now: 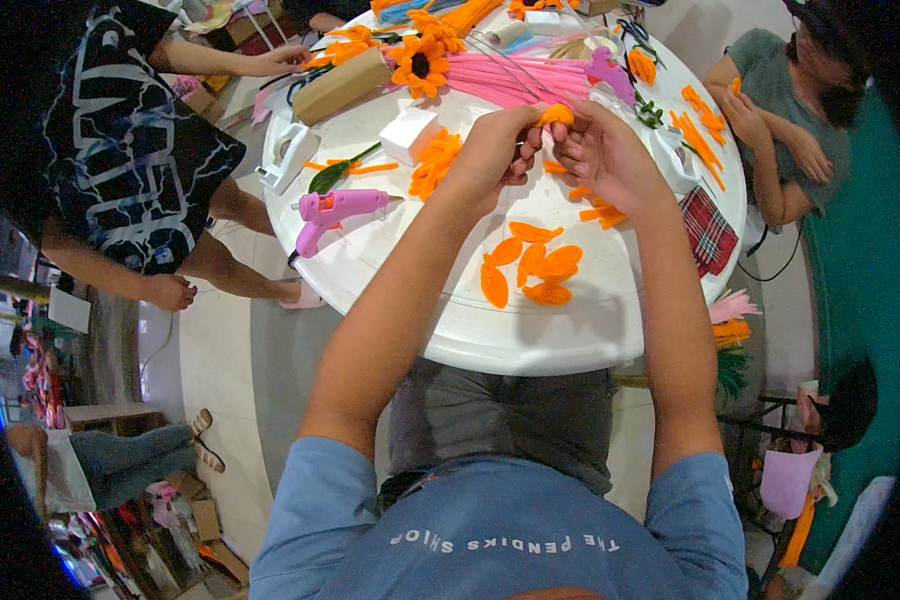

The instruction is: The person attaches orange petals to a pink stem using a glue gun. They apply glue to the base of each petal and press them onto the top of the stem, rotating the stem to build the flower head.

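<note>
Over the far middle of a round white table (457, 346), my left hand (514, 142) and my right hand (596, 146) meet around a small bent orange pipe-cleaner piece (556, 115). The fingertips of both hands pinch it. Below them lies a loose group of orange pipe-cleaner petals (559, 264). Short orange pipe-cleaner pieces (604, 214) lie under my right hand, and a heap of the same (436, 161) is left of my left forearm. Behind my hands spreads a bundle of pink pipe cleaners (487, 79), with an orange flower with a dark centre (420, 66) at its left end.
A purple hot glue gun (341, 210), a green leaf piece (334, 176), a white foam block (409, 136) and a brown wrapped roll (341, 88) are at left. A white tape dispenser (675, 161) and plaid cloth (706, 229) lie right. People are at both sides.
</note>
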`<state>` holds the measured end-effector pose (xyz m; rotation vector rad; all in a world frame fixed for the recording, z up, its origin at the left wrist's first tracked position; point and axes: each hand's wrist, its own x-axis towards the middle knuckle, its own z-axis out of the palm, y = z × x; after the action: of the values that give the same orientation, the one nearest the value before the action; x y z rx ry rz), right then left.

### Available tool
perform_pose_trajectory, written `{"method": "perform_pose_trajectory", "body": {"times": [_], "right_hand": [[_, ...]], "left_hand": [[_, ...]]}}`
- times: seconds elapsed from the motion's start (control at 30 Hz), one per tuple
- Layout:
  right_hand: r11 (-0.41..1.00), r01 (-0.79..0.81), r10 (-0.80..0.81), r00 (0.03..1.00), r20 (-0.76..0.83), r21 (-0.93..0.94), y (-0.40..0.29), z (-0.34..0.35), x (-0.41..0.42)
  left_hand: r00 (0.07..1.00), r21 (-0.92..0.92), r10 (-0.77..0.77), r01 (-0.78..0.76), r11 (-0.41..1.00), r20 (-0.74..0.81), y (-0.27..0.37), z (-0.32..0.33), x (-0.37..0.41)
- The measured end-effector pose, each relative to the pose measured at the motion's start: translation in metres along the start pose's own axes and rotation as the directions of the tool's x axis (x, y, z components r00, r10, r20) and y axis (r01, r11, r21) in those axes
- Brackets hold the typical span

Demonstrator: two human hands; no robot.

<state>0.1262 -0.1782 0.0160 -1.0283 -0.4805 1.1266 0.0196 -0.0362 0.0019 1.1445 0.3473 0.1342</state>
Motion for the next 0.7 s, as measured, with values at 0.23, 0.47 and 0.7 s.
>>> {"method": "perform_pose_trajectory", "body": {"times": [0.23, 0.47, 0.7], "right_hand": [[0.993, 0.028, -0.032, 0.999, -0.029, -0.118, 0.0005, -0.0026, -0.0044], [0.998, 0.005, -0.007, 0.999, -0.036, -0.058, 0.0008, -0.001, -0.0037], [0.999, 0.032, -0.032, 0.999, 0.006, -0.015, 0.0025, -0.0017, -0.0036]], "left_hand": [[0.999, 0.018, -0.027, 0.026, 0.999, 0.025, 0.0023, 0.0017, -0.0024], [0.995, -0.042, -0.054, 0.057, 0.997, 0.084, 0.0012, -0.0024, -0.0016], [0.977, -0.119, -0.128, 0.15, 0.981, 0.172, 0.0002, -0.0029, 0.0007]]}}
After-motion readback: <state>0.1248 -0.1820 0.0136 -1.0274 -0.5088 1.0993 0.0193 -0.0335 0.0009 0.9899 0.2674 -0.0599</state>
